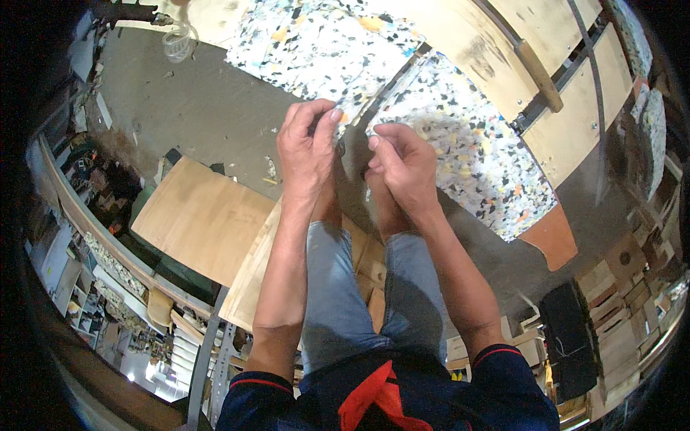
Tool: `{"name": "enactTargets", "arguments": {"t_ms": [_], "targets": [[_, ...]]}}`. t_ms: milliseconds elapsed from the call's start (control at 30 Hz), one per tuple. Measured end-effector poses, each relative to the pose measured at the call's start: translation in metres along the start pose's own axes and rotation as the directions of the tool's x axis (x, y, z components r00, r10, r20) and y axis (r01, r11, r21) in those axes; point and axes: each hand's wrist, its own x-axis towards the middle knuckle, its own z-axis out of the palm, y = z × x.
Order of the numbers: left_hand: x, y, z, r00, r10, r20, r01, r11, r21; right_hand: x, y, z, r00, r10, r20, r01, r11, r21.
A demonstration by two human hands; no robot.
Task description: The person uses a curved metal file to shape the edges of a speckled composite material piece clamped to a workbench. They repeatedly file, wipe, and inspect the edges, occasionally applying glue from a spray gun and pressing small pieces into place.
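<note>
Left of the gap, the left foam slab point(316, 54) lies along the near side of the plywood panels point(575, 118), the left hand point(305, 144) curled at its near right corner; opposite, the right hand point(408, 169) is curled at the left corner of the right foam slab point(496, 176), and whether either pinches anything cannot be told. Slabs should handle as light, soft and tearable: grip opposite edges. The panels look stiff and flat; a grey littered floor point(215, 100) lies left, stacked wood offcuts point(622, 287) right
</note>
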Motion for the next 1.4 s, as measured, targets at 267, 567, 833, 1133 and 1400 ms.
{"name": "enactTargets", "arguments": {"t_ms": [267, 567, 833, 1133, 1400], "targets": [[-0.006, 0.001, 0.006, 0.998, 0.054, -0.038, -0.052, 0.997, 0.06, 0.005, 0.001, -0.002, 0.999, 0.023, 0.042, -0.023, 1.0, -0.002], [-0.006, 0.0, 0.008, 0.994, 0.096, -0.057, -0.091, 0.992, 0.09, 0.005, 0.002, -0.002, 0.981, -0.192, 0.011, 0.191, 0.972, -0.137], [-0.005, 0.005, 0.009, 0.997, 0.048, -0.06, -0.044, 0.997, 0.065, 0.02, -0.007, 0.008, 0.776, -0.603, 0.184, 0.565, 0.535, -0.629], [-0.018, -0.01, 0.008, 0.971, -0.225, -0.077, 0.209, 0.962, -0.177, 0.03, -0.008, 0.002, 0.824, -0.522, 0.22, 0.517, 0.534, -0.669], [-0.021, -0.013, 0.004, 0.983, -0.169, -0.065, 0.172, 0.984, 0.042, 0.031, -0.011, 0.004, 0.825, -0.513, 0.235, 0.525, 0.544, -0.655]]}}
